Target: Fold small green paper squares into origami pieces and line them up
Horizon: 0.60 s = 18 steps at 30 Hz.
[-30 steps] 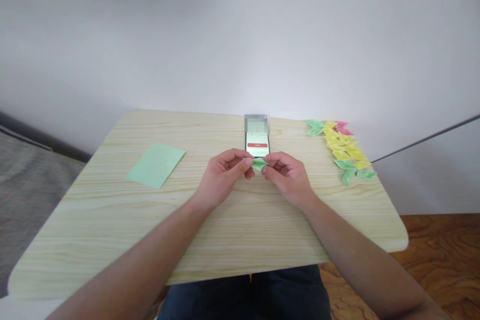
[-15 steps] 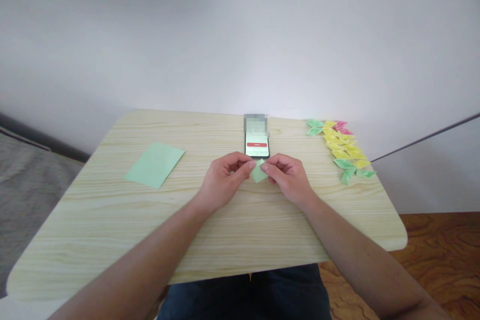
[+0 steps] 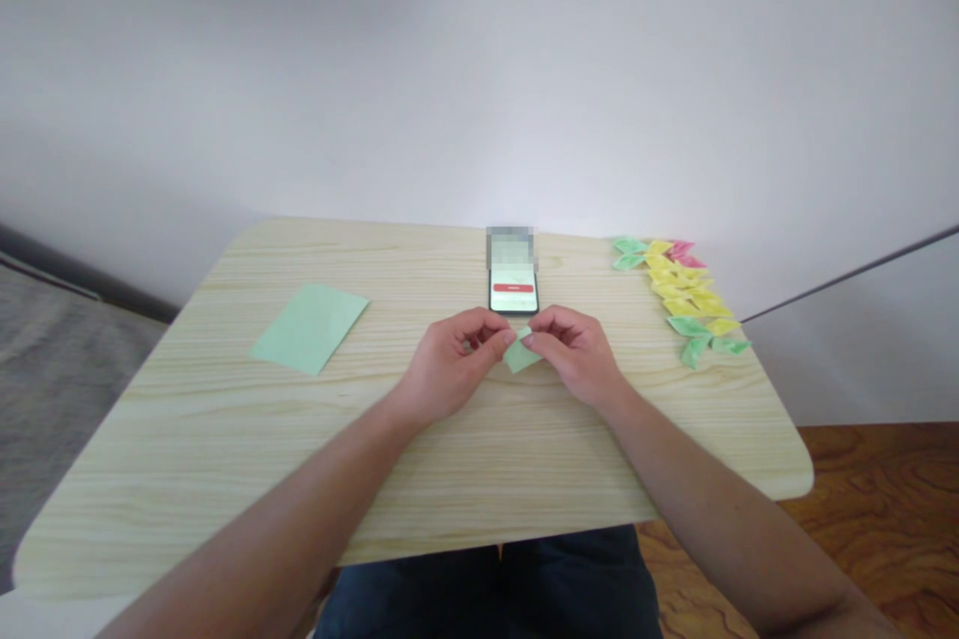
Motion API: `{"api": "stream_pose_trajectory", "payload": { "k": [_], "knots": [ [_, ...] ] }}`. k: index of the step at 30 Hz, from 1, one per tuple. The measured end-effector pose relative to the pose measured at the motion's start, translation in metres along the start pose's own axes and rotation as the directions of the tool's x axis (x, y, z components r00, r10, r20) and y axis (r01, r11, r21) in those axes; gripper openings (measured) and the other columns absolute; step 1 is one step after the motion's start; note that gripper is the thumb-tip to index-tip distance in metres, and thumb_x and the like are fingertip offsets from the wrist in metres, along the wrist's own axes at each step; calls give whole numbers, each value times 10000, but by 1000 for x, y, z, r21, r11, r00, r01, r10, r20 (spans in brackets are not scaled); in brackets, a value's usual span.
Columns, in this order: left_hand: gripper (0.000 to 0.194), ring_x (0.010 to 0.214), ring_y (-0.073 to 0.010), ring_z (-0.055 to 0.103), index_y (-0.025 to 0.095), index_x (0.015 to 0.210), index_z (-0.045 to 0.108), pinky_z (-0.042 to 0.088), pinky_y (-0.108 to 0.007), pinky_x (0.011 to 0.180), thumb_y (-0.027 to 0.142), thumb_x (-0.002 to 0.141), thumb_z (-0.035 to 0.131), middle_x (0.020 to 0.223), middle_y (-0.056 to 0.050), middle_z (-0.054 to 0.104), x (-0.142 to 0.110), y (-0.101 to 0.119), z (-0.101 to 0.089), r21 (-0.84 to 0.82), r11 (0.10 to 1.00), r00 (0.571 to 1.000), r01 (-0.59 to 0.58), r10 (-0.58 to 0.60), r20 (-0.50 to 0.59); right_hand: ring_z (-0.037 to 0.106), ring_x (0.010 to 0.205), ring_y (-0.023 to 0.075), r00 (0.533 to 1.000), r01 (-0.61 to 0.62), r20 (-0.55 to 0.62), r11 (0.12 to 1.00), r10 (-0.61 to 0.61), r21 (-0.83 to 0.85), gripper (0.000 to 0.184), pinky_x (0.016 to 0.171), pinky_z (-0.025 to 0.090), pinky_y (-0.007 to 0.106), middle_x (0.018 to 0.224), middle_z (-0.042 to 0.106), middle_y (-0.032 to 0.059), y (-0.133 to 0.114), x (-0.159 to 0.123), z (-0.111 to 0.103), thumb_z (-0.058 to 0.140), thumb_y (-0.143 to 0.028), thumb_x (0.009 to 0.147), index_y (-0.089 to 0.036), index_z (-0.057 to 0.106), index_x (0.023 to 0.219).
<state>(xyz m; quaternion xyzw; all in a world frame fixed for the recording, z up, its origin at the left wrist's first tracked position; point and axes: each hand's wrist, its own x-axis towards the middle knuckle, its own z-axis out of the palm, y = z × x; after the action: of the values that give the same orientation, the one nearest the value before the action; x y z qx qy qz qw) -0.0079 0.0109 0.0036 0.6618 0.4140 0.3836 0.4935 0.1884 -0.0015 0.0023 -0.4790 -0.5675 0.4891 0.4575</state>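
Observation:
Between my two hands is a small folded piece of green paper point(image 3: 519, 356), held just in front of the phone. My left hand point(image 3: 459, 356) pinches its left corner between thumb and fingers. On the other side my right hand point(image 3: 573, 351) grips the upper right part, with the thumb on top. Fingers cover both edges of the paper, so its exact folds cannot be made out. The phone point(image 3: 513, 298) lies right behind the fingertips with its screen lit and a red button showing.
A stack or sheet of green paper point(image 3: 310, 327) lies on the left of the wooden table point(image 3: 479, 479). Several folded paper pieces in yellow point(image 3: 685, 290), green point(image 3: 696, 344) and pink point(image 3: 683, 253) sit along the right side. A white wall point(image 3: 479, 70) rises behind the table.
The green paper has turned and dropped slightly between my hands, its lower corner now nearer me. My left fingers have shifted a little to the right.

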Motion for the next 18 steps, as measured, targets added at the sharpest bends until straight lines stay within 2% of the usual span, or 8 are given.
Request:
{"api": "stream_pose_trajectory", "payload": {
  "k": [5,11,15,18],
  "knots": [
    [215,786,-157,594,188,935,722,449,-282,717,396,919,672,843,-23,708,-1,0,0,10,1000,1000,-21,21,-18,541,628,126,1000,7,0,999,-7,43,133,595,412,267,690,642,-15,1,0,-1,778,-309,803,-201,700,794],
    [204,776,-171,602,193,903,726,468,-303,737,395,878,720,829,-37,697,0,-5,-2,3,998,989,-61,60,-133,595,703,160,994,90,-56,996,-90,-13,185,644,461,296,773,685,13,5,0,-1,804,-384,802,-221,726,844],
    [176,793,-169,593,196,904,719,462,-312,769,371,892,709,836,-32,688,0,-2,-2,76,991,980,-107,118,-159,613,753,162,992,101,-70,995,-102,-10,127,697,482,301,828,688,15,6,0,-3,771,-307,826,-226,721,910],
    [163,780,-165,580,196,885,712,451,-310,762,358,897,703,819,-24,679,-1,1,-1,137,983,977,-120,142,-158,624,861,173,990,132,-58,990,-129,49,266,764,499,305,947,695,21,3,0,-4,758,-241,806,-245,701,1066]
  ]
}}
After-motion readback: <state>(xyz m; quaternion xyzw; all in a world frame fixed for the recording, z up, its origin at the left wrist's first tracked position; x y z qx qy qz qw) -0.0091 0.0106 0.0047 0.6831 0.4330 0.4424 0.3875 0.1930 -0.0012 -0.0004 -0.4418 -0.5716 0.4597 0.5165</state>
